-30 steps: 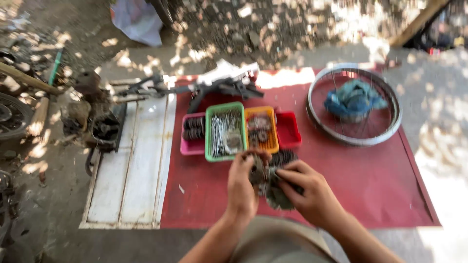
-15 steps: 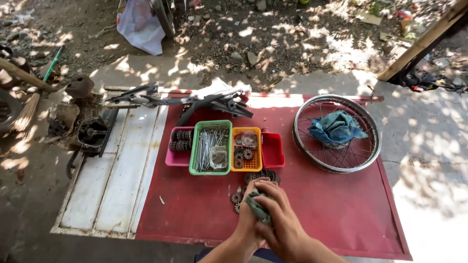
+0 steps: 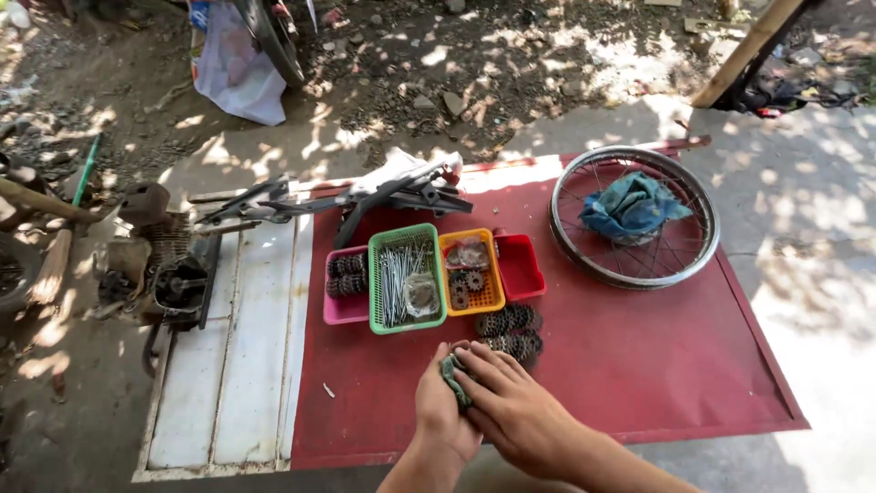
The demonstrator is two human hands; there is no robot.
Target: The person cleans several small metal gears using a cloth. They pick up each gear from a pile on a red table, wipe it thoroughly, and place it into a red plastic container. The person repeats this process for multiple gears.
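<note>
Both hands pressed together low on the red desk: left hand cupping a greenish rag, right hand clamped over it, presumably for grip. Just beyond, 2 stacked sprockets (dark, toothed) beside 4 sorting baskets.

A red mat lies on the ground, its left edge over a white panel. Just beyond the grip sit two sprocket clusters. Farther out stand four small baskets in a row: pink, green, orange and red. Behind them lies a dark metal frame part. Far right of the grip rests a spoked wheel rim holding a blue rag.
</note>
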